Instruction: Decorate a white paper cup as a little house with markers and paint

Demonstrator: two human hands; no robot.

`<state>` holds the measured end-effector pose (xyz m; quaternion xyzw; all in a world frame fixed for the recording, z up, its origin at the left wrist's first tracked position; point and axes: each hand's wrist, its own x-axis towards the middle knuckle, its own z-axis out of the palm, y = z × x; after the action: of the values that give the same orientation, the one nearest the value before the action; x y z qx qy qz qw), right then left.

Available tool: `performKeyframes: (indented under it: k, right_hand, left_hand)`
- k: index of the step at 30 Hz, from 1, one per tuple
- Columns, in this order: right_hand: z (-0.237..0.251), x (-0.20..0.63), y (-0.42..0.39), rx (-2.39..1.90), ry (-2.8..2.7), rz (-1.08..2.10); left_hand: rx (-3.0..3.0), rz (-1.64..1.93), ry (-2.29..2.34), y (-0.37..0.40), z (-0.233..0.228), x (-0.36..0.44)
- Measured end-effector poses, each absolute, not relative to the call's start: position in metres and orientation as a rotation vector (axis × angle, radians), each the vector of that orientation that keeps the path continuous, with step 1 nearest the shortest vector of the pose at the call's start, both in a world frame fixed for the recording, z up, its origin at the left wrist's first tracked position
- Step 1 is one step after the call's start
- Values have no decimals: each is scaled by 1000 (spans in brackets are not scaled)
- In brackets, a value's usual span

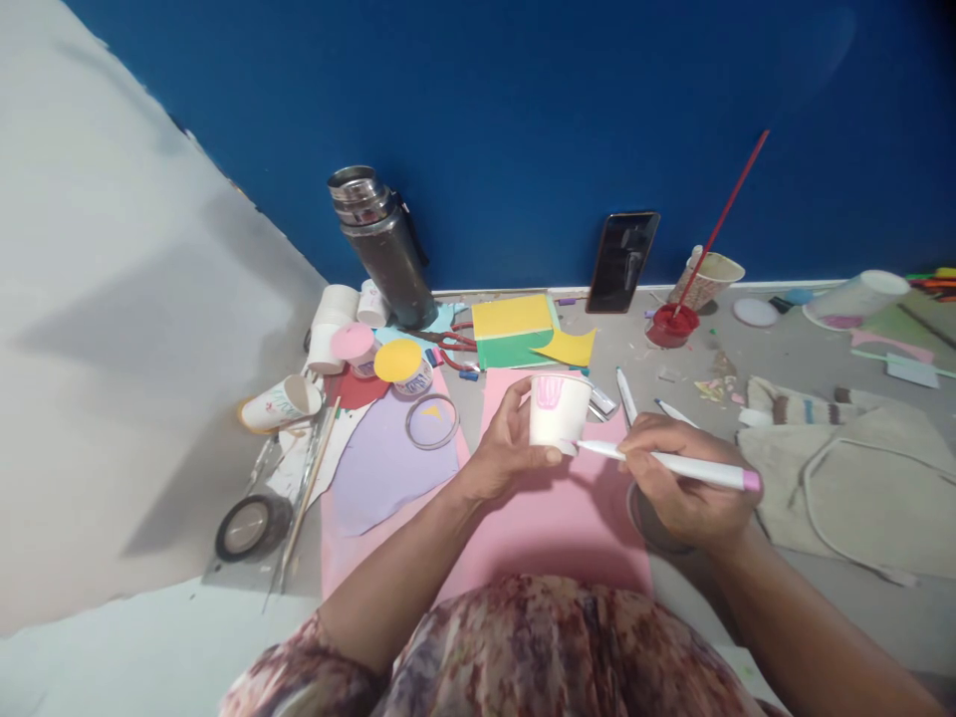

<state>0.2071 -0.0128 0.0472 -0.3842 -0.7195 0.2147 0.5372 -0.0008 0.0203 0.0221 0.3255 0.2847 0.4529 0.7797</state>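
While the left hand (502,450) curls its fingers around a white paper cup (559,410), the cup looks light and easily crushed, so hold its sides gently. Right hand (683,478) pinches a white marker (672,464), tip touching the cup.

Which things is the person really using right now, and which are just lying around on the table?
In use:
- left hand holding a white paper cup
- right hand holding a white marker, tip at the cup
- pink sheet under both hands

Just lying about:
- steel flask
- phone leaning on the wall
- red paint pot
- tape roll
- yellow-lidded jar
- cloth bag
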Motion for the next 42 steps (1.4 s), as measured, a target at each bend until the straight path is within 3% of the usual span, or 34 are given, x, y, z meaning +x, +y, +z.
performKeyframes:
  k: [16, 29, 42]
  right_hand:
    - [46, 210, -13, -932, -1671, 527]
    - [52, 205, -15, -980, -1639, 349]
    - [51, 207, -13, -939, -1704, 428]
  left_hand:
    - [676, 985, 566, 19, 27, 0]
    - [682, 982, 532, 18, 28, 0]
    - [686, 982, 544, 19, 26, 0]
